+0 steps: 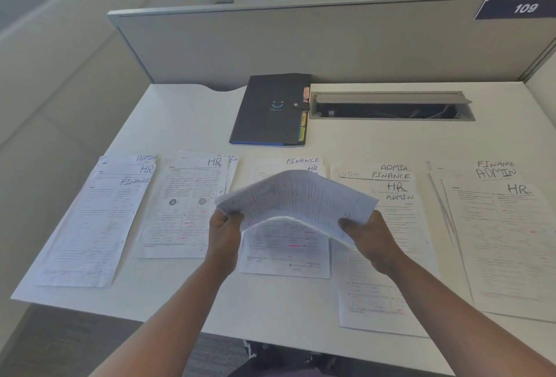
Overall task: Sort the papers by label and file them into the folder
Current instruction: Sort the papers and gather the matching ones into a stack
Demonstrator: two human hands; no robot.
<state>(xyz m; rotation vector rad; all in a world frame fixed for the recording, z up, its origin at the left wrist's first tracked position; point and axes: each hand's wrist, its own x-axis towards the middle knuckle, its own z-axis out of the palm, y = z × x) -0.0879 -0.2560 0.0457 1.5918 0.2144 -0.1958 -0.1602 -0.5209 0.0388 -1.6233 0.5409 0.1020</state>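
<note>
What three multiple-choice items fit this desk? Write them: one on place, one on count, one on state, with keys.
1. Where does the dark snap-strap folder lie?
A. left of the grey cable tray
B. on the paper stacks
C. in the person's lap

2. How many paper stacks lie on the white desk?
A. two
B. five
C. eight

3. How is the printed sheet held?
A. flat on the desk
B. by one hand only
C. bowed upward between the left hand and the right hand

Key: 1 A, the folder sits just left of the tray. 2 B, five labelled stacks form a row. 3 C, both hands grip its ends and its middle arches.
</note>
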